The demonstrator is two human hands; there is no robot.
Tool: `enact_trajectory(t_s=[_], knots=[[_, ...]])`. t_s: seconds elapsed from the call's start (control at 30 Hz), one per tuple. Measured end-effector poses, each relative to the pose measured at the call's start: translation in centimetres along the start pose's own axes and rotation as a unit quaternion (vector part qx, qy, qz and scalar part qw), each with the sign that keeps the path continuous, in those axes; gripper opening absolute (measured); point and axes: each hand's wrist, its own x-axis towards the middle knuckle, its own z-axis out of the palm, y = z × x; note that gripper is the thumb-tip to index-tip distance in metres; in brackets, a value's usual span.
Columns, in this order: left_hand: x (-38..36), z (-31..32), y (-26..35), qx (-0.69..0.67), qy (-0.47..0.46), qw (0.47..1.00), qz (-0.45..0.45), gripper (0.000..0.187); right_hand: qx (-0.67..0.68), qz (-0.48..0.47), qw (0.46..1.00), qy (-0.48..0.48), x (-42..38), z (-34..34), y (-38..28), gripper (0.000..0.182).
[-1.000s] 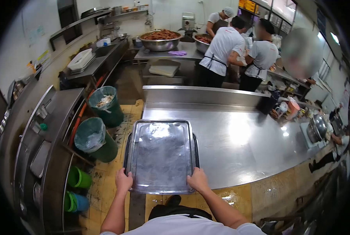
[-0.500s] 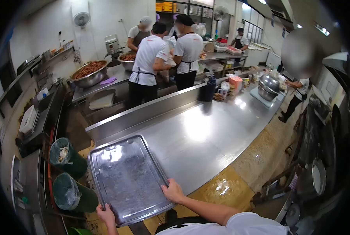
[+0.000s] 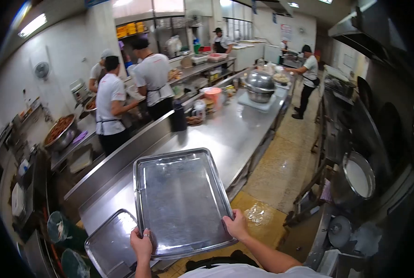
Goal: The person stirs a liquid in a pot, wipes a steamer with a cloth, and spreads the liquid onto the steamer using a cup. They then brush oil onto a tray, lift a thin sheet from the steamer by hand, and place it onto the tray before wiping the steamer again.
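Observation:
A rectangular metal baking tray (image 3: 183, 199) is held up in front of me, tilted, over the steel table. My left hand (image 3: 142, 243) is closed on its near left corner, the thumb on the rim and a ring on one finger. At the near right edge, my right hand (image 3: 237, 225) grips the same tray with the thumb on top. A second metal tray (image 3: 107, 243) lies at the table's near left end, partly hidden behind my left hand and the held tray.
The steel table (image 3: 225, 148) runs away from me with a dark bottle (image 3: 179, 116), a pink container (image 3: 213, 96) and a domed metal pot (image 3: 260, 85). Green bins (image 3: 63, 231) stand at left, a large pot (image 3: 357, 176) at right. Several people work farther off.
The view has swung right. The tray in my hands has risen and moved right, and a second tray now shows separately at the table's left end.

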Motion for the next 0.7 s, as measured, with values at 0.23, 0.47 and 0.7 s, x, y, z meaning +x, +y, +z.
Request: enact_trajectory(t_s=[0.23,0.47,0.7], knots=[[-5.8,18.2,7.0,-0.018,-0.154,0.986,0.055,0.029,0.043,0.078,0.988,0.129,5.5,-15.6,9.9,0.04],[-9.6,30.2,14.3,0.033,-0.258,0.96,0.101,0.038,-0.02,0.089,0.966,0.242,8.8,-25.5,12.5,0.032],[-9.0,42.3,18.5,0.055,-0.305,0.948,0.074,0.046,-0.075,0.092,0.957,0.263,18.7,-29.3,16.2,0.034]])
